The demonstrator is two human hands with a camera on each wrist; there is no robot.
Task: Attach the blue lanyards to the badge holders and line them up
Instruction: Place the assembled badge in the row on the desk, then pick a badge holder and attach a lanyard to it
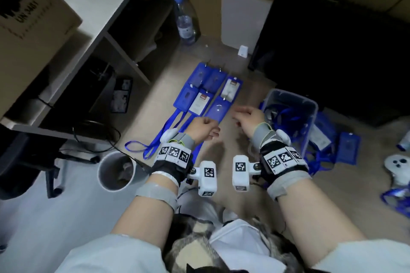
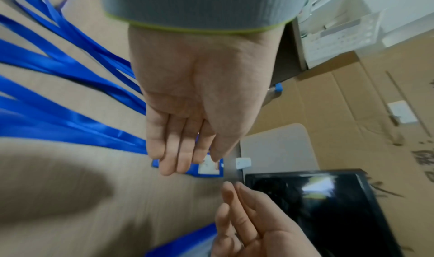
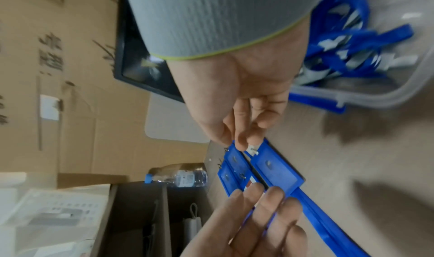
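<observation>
Several blue badge holders (image 1: 206, 91) lie in rows on the floor, their blue lanyards (image 1: 155, 142) trailing toward me on the left. The nearest holder (image 1: 217, 108) lies just beyond my hands. My left hand (image 1: 203, 127) hovers over its near end with straight fingers (image 2: 183, 149) and holds nothing. My right hand (image 1: 246, 115) hangs beside the row's right edge, its fingers (image 3: 246, 133) loosely curled and empty. The wrist views show the holders (image 3: 274, 170) under both hands and the lanyards (image 2: 58, 66) fanned out on the floor.
A clear plastic bin (image 1: 310, 108) with more lanyards stands to the right; loose badge holders (image 1: 347, 147) lie past it. A water bottle (image 1: 185, 20), a white board (image 1: 241, 20) and a black monitor (image 1: 332, 51) stand behind. A white cup (image 1: 116, 170) sits at left under the shelf.
</observation>
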